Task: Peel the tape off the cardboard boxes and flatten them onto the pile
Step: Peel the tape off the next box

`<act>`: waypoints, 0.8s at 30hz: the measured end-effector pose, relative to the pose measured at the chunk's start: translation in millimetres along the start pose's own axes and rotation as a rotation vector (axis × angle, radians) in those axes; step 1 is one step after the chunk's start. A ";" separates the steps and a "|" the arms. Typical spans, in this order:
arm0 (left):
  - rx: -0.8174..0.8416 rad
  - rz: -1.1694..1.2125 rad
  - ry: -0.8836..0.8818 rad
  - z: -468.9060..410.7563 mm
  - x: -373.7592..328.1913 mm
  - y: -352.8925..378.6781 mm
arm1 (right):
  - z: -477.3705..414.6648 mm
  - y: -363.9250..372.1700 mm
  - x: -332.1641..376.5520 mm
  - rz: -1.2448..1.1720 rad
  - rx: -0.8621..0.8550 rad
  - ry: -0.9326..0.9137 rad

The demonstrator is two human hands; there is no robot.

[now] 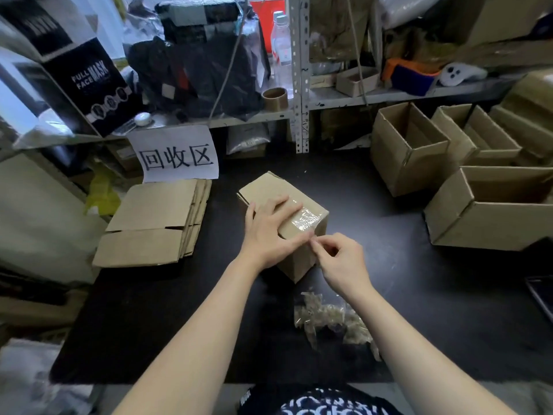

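Note:
A small closed cardboard box (270, 190) stands on the black table (149, 310), with clear tape (305, 218) along its top and over its near right edge. My left hand (269, 232) lies flat on the box top, fingers straight, holding it down. My right hand (341, 262) is at the box's near right edge, thumb and forefinger pinching the end of the tape. A pile of flattened boxes (155, 223) lies to the left, below a white paper sign (176, 154).
Several open cardboard boxes (407, 151) stand at the right of the table, the nearest a large box (490, 211). A heap of peeled tape scraps (329, 319) lies near my right forearm. Cluttered metal shelves (299, 109) run along the back, holding a tape roll (275, 98).

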State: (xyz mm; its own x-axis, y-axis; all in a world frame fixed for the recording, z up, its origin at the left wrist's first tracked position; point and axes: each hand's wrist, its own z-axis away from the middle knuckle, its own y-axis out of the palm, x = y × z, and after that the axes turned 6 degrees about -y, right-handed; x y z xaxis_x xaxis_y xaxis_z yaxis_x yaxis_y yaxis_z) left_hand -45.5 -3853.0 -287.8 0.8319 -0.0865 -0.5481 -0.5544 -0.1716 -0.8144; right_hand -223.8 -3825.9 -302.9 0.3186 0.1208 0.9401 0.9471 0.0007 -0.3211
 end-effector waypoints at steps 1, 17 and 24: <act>-0.017 0.014 -0.014 -1.4 0.8 2.8 | 0.1 0.0 0.4 0.023 -0.004 -0.026; 0.049 0.101 -0.005 -20.5 4.5 -3.3 | 29.6 -33.2 -20.7 -0.117 -0.289 0.071; 0.088 0.085 0.033 -12.9 -5.1 -7.7 | 5.1 -30.6 -10.3 -0.156 -0.457 0.115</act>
State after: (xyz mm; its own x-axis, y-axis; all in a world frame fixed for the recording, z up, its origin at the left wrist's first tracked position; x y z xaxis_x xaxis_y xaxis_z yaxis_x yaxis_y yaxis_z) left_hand -45.2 -3863.9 -276.3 0.7812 -0.1299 -0.6106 -0.6218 -0.0757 -0.7795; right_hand -256.2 -3822.1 -303.3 0.1501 0.0436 0.9877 0.8958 -0.4287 -0.1172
